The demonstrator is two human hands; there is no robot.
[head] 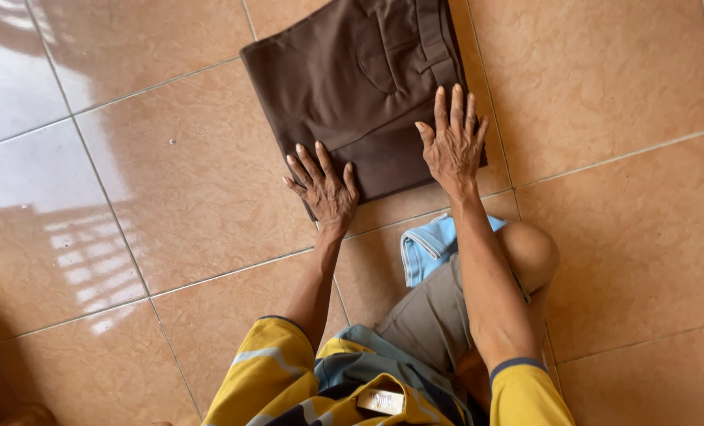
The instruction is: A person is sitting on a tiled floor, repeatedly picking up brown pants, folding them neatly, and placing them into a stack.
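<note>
Your left hand point(324, 188) lies flat, fingers spread, on the near left corner of the folded dark brown cloth trousers point(360, 87), which rest on the glossy orange-tan tiled floor point(620, 237), just across a grout line from your bent knee point(529, 252). Your right hand point(453, 142) is also flat and released, palm down on the bundle's near right edge; neither hand grips anything. To press this fold well, I judge you should keep both palms low and sweep outward from the middle, so the layers stay square and the pocket side does not bunch. A folded light blue cloth point(427, 248) lies beside your knee, just short of the trousers; keep it apart.
</note>
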